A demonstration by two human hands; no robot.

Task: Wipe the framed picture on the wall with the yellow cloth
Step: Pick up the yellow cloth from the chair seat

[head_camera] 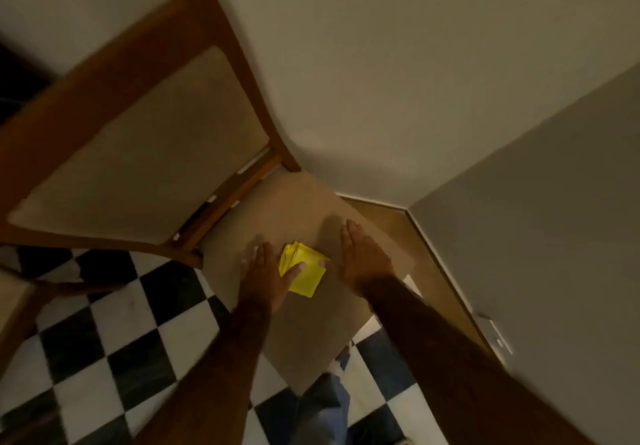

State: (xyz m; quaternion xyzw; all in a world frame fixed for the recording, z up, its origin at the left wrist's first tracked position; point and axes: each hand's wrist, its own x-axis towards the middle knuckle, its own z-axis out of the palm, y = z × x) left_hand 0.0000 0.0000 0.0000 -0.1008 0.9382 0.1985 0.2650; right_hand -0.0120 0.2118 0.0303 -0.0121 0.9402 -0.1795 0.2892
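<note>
We are looking through a single head-worn wide-angle camera, tilting steeply down and forward from close above a wooden chair with a beige padded seat [304,209]; its backrest is leaning toward ten o'clock, black-and-white checkered floor tiles [114,334] are filling seven o'clock.

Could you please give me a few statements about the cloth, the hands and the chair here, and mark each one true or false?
1. The yellow cloth lies folded on the chair seat. True.
2. The cloth is on the checkered floor. False: it rests on the seat.
3. The left hand touches the cloth with its thumb. True.
4. The right hand is clenched in a fist. False: its fingers are stretched out flat.
5. A framed picture is in view. False: only bare wall shows.
</note>
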